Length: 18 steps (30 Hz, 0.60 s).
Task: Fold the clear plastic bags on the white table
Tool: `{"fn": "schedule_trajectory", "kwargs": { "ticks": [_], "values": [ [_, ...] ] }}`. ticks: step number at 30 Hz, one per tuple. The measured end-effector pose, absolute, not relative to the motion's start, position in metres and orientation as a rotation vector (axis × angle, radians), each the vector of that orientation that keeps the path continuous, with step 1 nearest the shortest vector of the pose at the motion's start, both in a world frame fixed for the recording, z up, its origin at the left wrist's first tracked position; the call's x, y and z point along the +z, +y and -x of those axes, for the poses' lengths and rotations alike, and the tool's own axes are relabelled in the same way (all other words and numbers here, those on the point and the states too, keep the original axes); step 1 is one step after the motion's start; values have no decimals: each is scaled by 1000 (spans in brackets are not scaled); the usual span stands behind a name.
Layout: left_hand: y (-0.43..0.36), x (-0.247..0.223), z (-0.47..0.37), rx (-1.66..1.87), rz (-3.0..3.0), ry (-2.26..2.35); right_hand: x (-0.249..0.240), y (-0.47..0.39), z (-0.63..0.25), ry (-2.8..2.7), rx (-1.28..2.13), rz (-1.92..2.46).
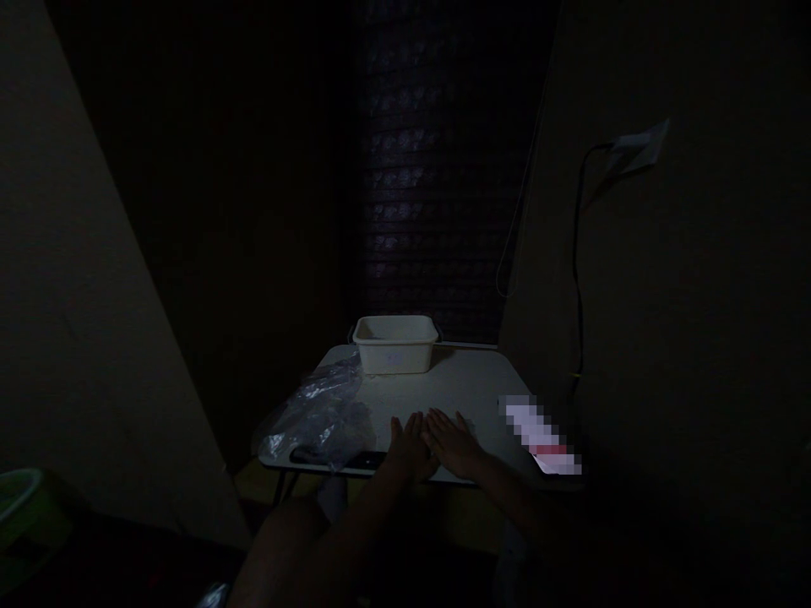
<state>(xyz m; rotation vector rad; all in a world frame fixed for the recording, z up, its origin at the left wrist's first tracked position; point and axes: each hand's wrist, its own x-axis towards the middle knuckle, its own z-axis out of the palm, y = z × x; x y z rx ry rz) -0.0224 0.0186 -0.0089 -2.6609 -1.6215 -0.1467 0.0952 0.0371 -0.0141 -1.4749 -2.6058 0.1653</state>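
My left hand is at the front edge of a small white table, fingers stretched forward. Beside it my right hand lies with its fingers extended, their tips touching or overlapping the left hand; the dim light hides which. No object shows in either hand. To the left, a crumpled clear plastic bag spreads over the tabletop and hangs by the front edge. At the table's far side stands a white rectangular tub with dark handles; its inside is mostly hidden.
A lit phone-like screen, blurred out, lies at the table's right edge. A black cable hangs from a wall socket on the right. Behind the table is a dark blind. A green tub stands at lower left.
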Motion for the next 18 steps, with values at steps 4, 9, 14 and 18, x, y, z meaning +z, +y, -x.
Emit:
{"fn": "schedule_trajectory", "kwargs": {
  "ticks": [4, 9, 14, 18],
  "values": [
    [18, -7, 22, -110, 2656, -1636, -14, 37, -98, -2617, 131, 1476],
    [18, -7, 21, -55, 2619, -1669, -16, 38, -103, -2608, 52, 1482],
    [19, -8, 21, -37, 2586, -1685, -18, 39, -108, -2599, -18, 1508],
    [19, -8, 21, -37, 2580, -1680, -17, 38, -114, -2594, -47, 1522]
  ]
}}
